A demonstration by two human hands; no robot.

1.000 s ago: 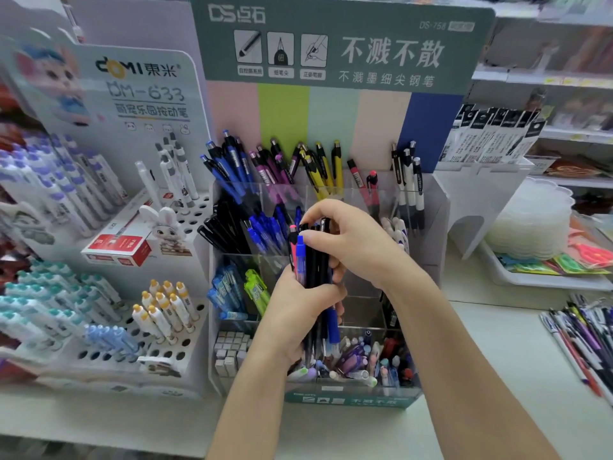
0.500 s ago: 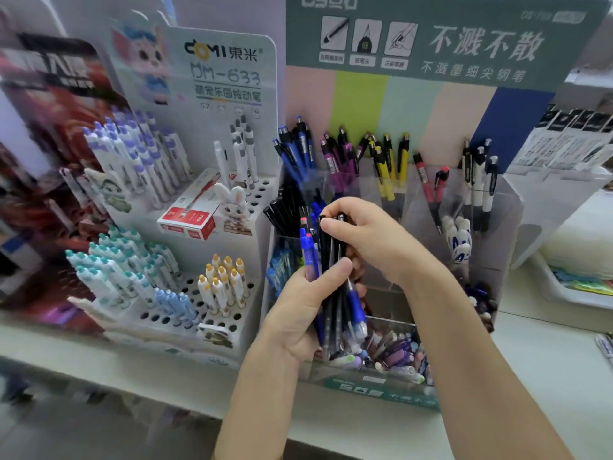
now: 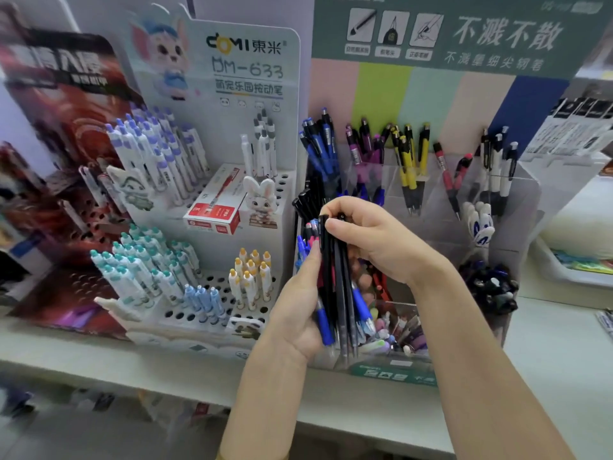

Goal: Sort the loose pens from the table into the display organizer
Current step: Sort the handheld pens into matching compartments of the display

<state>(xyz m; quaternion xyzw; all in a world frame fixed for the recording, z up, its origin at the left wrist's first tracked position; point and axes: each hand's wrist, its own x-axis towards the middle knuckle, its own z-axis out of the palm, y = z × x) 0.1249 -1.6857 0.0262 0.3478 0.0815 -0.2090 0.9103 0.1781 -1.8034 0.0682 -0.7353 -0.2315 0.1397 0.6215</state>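
Observation:
My left hand (image 3: 298, 303) grips a bundle of pens (image 3: 335, 293), black, blue and pink, held upright in front of the clear display organizer (image 3: 520, 207). My right hand (image 3: 368, 234) pinches the top of a black pen in that bundle between thumb and fingers. The organizer's back compartments hold blue pens (image 3: 318, 144), purple pens (image 3: 361, 144), yellow pens (image 3: 411, 154), red pens (image 3: 451, 174) and white pens (image 3: 497, 164). Its lower front bins hold mixed small items, partly hidden by my hands.
A white Domi stand (image 3: 232, 94) with rows of purple, teal, blue and yellow capped pens stands to the left, with a red box (image 3: 215, 210) and a rabbit figure (image 3: 262, 200) on it. A dark poster stand (image 3: 59, 127) is at far left. The table edge (image 3: 365, 423) runs in front.
My view has swung left, so the organizer now sits right of centre and the loose pens at the right are out of sight. My hands keep hold of the bundle; the right fingers now pinch one black pen.

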